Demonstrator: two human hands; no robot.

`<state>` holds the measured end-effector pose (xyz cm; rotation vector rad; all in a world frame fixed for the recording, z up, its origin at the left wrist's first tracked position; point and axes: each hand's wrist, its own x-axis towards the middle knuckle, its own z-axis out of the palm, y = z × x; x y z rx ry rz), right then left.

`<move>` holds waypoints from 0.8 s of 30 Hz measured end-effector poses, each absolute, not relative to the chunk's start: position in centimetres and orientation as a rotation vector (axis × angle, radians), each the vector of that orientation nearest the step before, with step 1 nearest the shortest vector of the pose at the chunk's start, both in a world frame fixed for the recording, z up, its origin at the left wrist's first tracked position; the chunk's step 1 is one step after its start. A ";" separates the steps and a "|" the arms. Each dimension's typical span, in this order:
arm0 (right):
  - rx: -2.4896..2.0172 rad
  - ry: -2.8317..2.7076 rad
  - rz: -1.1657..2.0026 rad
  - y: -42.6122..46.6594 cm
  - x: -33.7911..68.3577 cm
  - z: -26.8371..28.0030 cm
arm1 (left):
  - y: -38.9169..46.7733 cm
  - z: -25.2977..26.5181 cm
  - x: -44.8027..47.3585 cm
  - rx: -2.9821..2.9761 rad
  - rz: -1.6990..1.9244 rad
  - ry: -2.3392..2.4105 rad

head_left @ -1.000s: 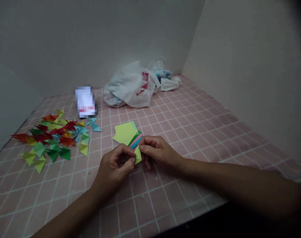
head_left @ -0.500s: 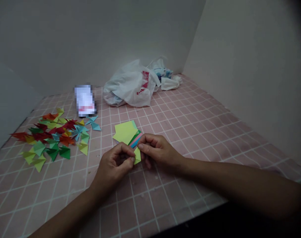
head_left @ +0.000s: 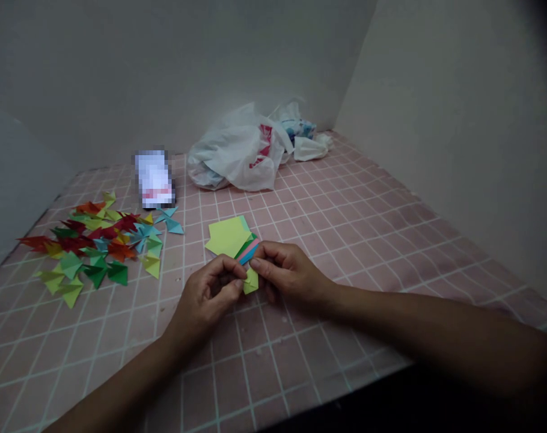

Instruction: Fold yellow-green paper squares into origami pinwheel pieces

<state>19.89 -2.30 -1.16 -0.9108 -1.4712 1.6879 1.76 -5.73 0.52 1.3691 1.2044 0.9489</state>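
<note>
A small folded piece of yellow-green paper (head_left: 251, 281) is held up between my two hands, just above the table. My left hand (head_left: 214, 285) pinches its left edge with thumb and forefinger. From the other side, the thumb and fingers of my right hand (head_left: 285, 273) are closed on its upper right edge, which they partly cover. Right behind my hands lies a fanned stack of coloured paper sheets (head_left: 228, 236), yellow-green on top, with green, pink and blue edges showing below.
Several folded paper pieces (head_left: 118, 249) in red, orange, yellow, green and blue are spread at the left. Behind them a lit phone (head_left: 154, 177) leans upright. A white plastic bag (head_left: 241, 150) and a crumpled tissue pack (head_left: 312, 147) lie by the back wall on the checked tablecloth (head_left: 345, 222).
The yellow-green paper has turned slightly, and its fold lines look different. My left thumb has slid back a little from its lower part. The camera view has shifted slightly.
</note>
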 end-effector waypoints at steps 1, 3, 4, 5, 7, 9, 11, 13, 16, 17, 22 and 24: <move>-0.919 -1.488 1.673 -2.3 19.9 -1.1 | -5.7 0.5 1.8 1.333 0.946 1.193; -0.927 -1.533 1.637 -2.3 20.0 -1.1 | -5.7 0.5 1.8 1.295 0.902 1.178; -0.927 -1.556 1.615 -2.3 20.0 -1.2 | -5.6 0.4 1.8 1.295 0.869 1.175; -0.927 -1.577 1.592 -2.4 20.0 -1.2 | -5.6 0.4 1.8 1.303 0.834 1.174; -0.928 -1.599 1.557 -2.4 20.1 -1.2 | -5.5 0.3 1.8 1.323 0.787 1.178; -0.930 -1.595 1.555 -2.5 20.1 -1.1 | -5.4 0.2 1.8 1.328 0.780 1.186; -0.930 -1.571 1.575 -2.5 20.0 -1.1 | -5.3 0.2 1.8 1.327 0.784 1.189; -0.925 -1.538 1.611 -2.4 20.0 -1.1 | -5.3 0.2 1.8 1.322 0.790 1.191; -0.889 -1.483 1.708 -2.2 19.9 -1.3 | -5.4 0.2 1.9 1.279 0.819 1.209; -0.878 -1.466 1.742 -2.1 19.8 -1.4 | -5.4 0.2 1.9 1.254 0.835 1.220; -0.882 -1.458 1.846 -2.2 19.7 -1.4 | -5.5 0.1 1.9 1.161 0.898 1.230; -0.903 -1.453 1.826 -2.4 19.7 -1.3 | -5.5 0.1 1.9 1.149 0.896 1.200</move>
